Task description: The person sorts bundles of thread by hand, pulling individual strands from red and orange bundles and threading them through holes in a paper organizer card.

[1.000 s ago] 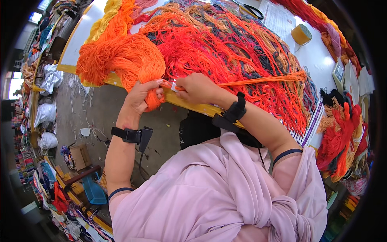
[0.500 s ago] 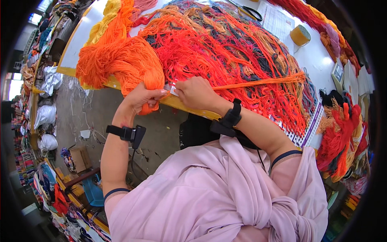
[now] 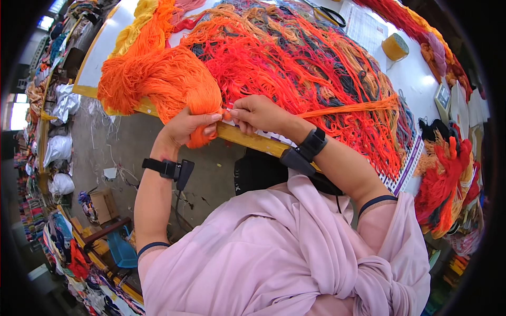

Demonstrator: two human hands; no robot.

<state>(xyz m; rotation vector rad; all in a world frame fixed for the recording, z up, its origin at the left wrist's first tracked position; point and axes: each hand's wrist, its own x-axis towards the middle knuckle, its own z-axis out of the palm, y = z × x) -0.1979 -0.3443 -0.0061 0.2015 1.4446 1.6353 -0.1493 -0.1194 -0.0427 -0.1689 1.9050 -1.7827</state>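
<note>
The soft, light orange yarn bundle [image 3: 163, 84] likely slips loose, so left hand [image 3: 187, 126] and right hand [image 3: 255, 113] fingertips pinch a few strands together at the wooden table edge [image 3: 247, 139]

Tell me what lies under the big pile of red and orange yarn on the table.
Under the yarn pile a white table with a yellow wooden edge shows, plus a printed grid sheet at its right. Anything beneath the pile's middle is covered.

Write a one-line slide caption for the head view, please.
Both hands, left hand and right hand, pinch a strand at the table edge beside an orange yarn bundle.
</note>
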